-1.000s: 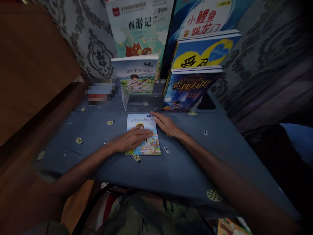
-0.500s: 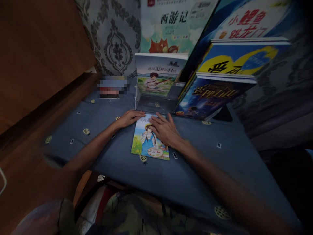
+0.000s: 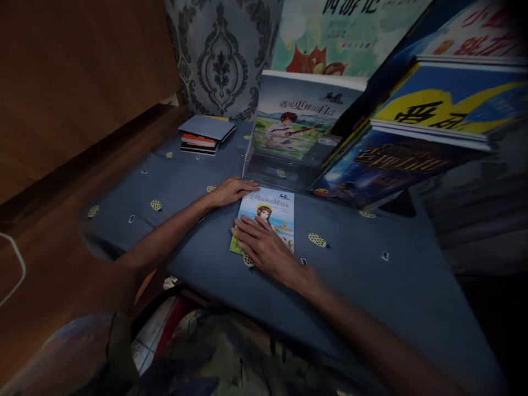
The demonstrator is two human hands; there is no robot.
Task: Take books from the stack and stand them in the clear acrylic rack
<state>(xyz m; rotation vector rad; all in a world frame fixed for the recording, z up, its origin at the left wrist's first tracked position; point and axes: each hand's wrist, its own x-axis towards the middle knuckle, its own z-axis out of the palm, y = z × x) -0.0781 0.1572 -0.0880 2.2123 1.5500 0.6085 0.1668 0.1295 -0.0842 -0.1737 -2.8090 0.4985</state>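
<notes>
A thin illustrated book [image 3: 277,208] lies face up on the dark blue tablecloth, its cover showing a figure in a yellow hat. My left hand [image 3: 232,192] rests at the book's upper left corner, fingers stretched out and touching its edge. Across the lower part of the cover lies my right hand [image 3: 264,245], flat with the fingers extended, hiding much of the picture. Neither hand grips the book. Just behind it, a book with a guitar player on its cover [image 3: 289,124] stands in a clear holder [image 3: 278,170].
Larger books stand at the back right, among them a dark blue one [image 3: 383,168], a blue and yellow one [image 3: 445,99] and a pale green one [image 3: 350,33]. A small pile of books [image 3: 206,129] lies at the back left. The patterned tablecloth [image 3: 350,297] covers the table.
My right hand has slid down from the top of the cover to its lower part, uncovering the title. The left hand stays at the upper left corner. The view has shifted.
</notes>
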